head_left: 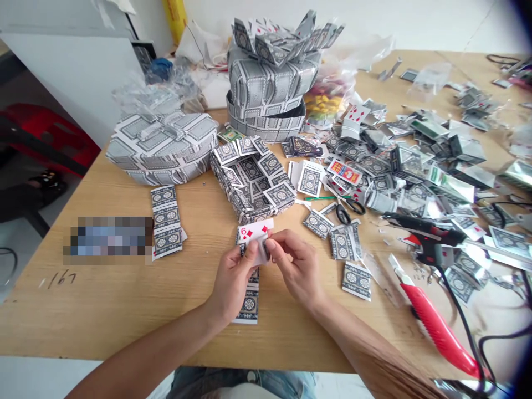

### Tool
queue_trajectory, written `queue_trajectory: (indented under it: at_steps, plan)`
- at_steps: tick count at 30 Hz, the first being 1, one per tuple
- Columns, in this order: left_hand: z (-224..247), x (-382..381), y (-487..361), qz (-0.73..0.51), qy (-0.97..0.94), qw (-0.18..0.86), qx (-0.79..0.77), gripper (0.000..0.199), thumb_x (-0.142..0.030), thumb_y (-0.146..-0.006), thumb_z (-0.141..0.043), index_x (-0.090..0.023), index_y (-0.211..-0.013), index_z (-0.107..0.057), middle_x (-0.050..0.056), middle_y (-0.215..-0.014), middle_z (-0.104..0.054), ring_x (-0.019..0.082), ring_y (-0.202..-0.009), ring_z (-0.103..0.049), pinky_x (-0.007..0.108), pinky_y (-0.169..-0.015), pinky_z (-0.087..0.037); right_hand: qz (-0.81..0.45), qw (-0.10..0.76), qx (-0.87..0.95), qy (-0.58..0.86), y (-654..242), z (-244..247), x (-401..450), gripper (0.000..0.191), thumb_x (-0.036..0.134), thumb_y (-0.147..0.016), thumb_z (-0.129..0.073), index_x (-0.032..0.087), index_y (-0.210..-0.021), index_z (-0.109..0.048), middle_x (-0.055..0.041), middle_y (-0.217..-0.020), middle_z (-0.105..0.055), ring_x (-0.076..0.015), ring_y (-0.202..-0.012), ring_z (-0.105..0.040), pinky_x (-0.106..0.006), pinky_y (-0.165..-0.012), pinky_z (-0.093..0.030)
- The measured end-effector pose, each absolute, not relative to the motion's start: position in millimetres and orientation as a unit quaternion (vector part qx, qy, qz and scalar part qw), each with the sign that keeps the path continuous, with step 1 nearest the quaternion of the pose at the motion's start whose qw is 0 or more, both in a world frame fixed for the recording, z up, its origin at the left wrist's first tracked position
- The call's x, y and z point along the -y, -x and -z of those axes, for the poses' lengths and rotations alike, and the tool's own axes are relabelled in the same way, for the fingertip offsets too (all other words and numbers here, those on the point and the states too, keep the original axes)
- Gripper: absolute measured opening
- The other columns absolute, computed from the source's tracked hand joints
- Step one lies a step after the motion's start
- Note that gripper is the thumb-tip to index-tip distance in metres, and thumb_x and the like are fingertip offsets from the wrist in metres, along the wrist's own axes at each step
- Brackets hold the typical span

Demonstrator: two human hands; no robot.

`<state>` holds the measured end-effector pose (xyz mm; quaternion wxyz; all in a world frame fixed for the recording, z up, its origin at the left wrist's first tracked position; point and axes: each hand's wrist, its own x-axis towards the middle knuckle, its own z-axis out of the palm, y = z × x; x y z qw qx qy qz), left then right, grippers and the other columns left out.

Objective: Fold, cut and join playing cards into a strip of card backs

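In front of me, my left hand and my right hand both pinch a white playing card, a six of diamonds, which is bent or folded at its lower part. My fingers hide part of the card. Under my left hand lies a strip of joined dark-patterned card backs, its upper part hidden by the hand. To the right of my right hand, loose card pieces lie on the wooden table.
A woven card box and large card-built structures stand beyond my hands. Scissors, a hot glue gun and a red utility knife lie among heaps of card scraps at right. A blurred patch covers part of the table at left.
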<state>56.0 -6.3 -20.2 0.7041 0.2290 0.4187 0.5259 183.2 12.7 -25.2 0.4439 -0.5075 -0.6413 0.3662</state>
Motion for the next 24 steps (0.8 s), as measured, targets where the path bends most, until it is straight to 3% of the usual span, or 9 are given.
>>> queue_trajectory:
  at_steps: [4,10,16,24]
  plan:
    - [22.6,8.1,-54.9,-0.493,-0.246,0.723,-0.416,0.037,-0.048,-0.083,-0.071,-0.016,-0.1,-0.076,0.008,-0.096,-0.074,0.022,-0.093,-0.066,0.033,-0.088,-0.05,-0.359,0.44,0.642,0.515,-186.1,26.1,-13.3,0.024,0.036,-0.097,-0.053,0.02,-0.08,-0.059,0.0002,-0.07,-0.059,-0.0115,-0.059,-0.052,-0.024,-0.055,-0.042]
    - [31.6,12.9,-55.1,-0.496,-0.286,0.687,-0.447,0.028,-0.041,-0.083,-0.072,-0.017,-0.097,-0.076,0.006,-0.094,-0.074,0.023,-0.104,-0.064,0.033,-0.094,-0.048,-0.3,0.418,0.689,0.511,-184.9,27.5,-11.1,0.025,0.031,-0.101,-0.042,0.023,-0.08,-0.051,0.0004,-0.072,-0.057,-0.0122,-0.062,-0.052,-0.024,-0.058,-0.04]
    - [22.0,7.2,-58.7,-0.523,-0.184,0.727,-0.405,0.033,-0.046,-0.078,-0.076,-0.017,-0.093,-0.077,0.008,-0.093,-0.075,0.024,-0.1,-0.067,0.037,-0.096,-0.049,-0.268,0.424,0.726,0.47,-179.6,33.2,-11.5,0.021,0.029,-0.101,-0.042,0.023,-0.083,-0.051,-0.0004,-0.073,-0.057,-0.0133,-0.062,-0.051,-0.024,-0.056,-0.04]
    - [13.2,-2.8,-50.5,-0.483,-0.225,0.749,-0.394,0.032,-0.034,-0.074,-0.082,-0.019,-0.102,-0.076,0.008,-0.102,-0.074,0.023,-0.102,-0.067,0.036,-0.097,-0.05,-0.312,0.446,0.71,0.446,-183.0,28.2,-12.1,0.019,0.022,-0.099,-0.045,0.022,-0.082,-0.052,0.0,-0.073,-0.055,-0.0129,-0.066,-0.055,-0.022,-0.062,-0.044]
